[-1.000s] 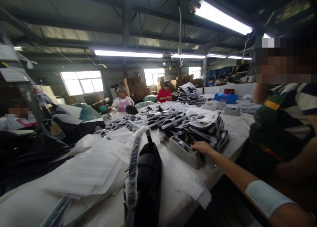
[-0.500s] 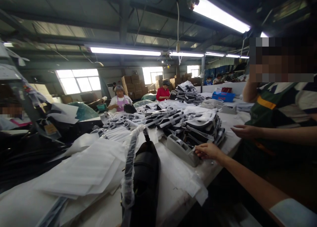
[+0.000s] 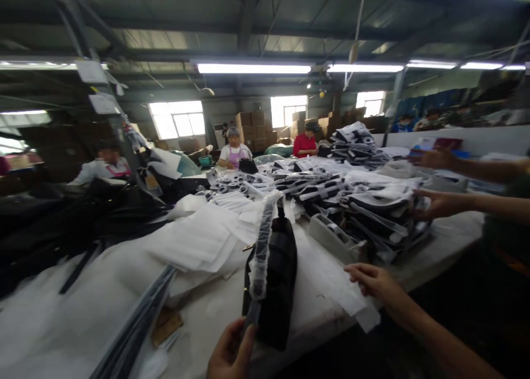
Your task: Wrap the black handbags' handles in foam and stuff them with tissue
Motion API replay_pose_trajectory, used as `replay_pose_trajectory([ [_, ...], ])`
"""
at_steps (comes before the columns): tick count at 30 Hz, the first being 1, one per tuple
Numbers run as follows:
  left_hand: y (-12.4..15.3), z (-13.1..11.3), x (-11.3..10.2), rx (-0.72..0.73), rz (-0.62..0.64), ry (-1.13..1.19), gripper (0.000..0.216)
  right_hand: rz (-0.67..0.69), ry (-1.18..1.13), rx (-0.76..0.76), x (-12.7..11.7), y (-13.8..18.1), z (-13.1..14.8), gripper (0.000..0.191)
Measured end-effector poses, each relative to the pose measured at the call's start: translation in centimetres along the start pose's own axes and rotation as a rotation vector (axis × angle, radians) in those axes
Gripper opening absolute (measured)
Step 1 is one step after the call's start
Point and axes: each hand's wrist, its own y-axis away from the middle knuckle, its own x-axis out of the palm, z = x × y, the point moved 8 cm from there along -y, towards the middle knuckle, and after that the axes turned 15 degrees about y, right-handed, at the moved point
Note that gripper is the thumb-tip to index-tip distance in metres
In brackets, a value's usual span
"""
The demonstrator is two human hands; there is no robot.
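Observation:
A black handbag [image 3: 284, 268] stands on the near part of the table, its strap [image 3: 261, 252] wrapped in clear plastic film. At the strap's lower end, my left hand [image 3: 232, 348] pinches it between thumb and fingers. To the right of the bag, my right hand [image 3: 375, 282] is closed in a pinch above the table edge; whatever is in its fingertips is too small to make out. Just beyond that hand sits a grey tape dispenser [image 3: 333, 238]. A white sheet [image 3: 331, 282] lies between bag and right hand.
White foam sheets [image 3: 194, 235] lie left of the bag. Stacks of wrapped black pieces [image 3: 376, 213] cover the table behind the dispenser. A co-worker's hands [image 3: 447, 202] reach in from the right. Other people sit across the table. A dark plastic-covered strip [image 3: 136, 324] lies at the lower left.
My right hand has come away from the tape dispenser toward the bag. My left hand has come into view on the strap. The co-worker's hands now reach over the stacks. The view has turned right.

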Motion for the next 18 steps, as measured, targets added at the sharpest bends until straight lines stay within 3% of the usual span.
replay_pose_trajectory([
  [5, 0.9, -1.2, 1.1, 0.021, 0.039, 0.008, 0.049, 0.369, -0.091, -0.260, 10.0, 8.9, 8.4, 0.043],
  [8, 1.2, -1.5, 1.3, 0.044, 0.077, 0.004, 0.043, 0.423, -0.101, -0.339, 14.1, 11.8, 11.9, 0.044],
  [12, 1.3, -1.7, 1.6, 0.056, 0.131, 0.009, 0.036, 0.355, -0.060, -0.382, 16.7, 12.1, 13.3, 0.044],
  [18, 1.1, -1.5, 1.7, 0.038, 0.193, 0.007, 0.032, 0.281, 0.087, -0.479, 17.7, 12.1, 13.7, 0.042],
])
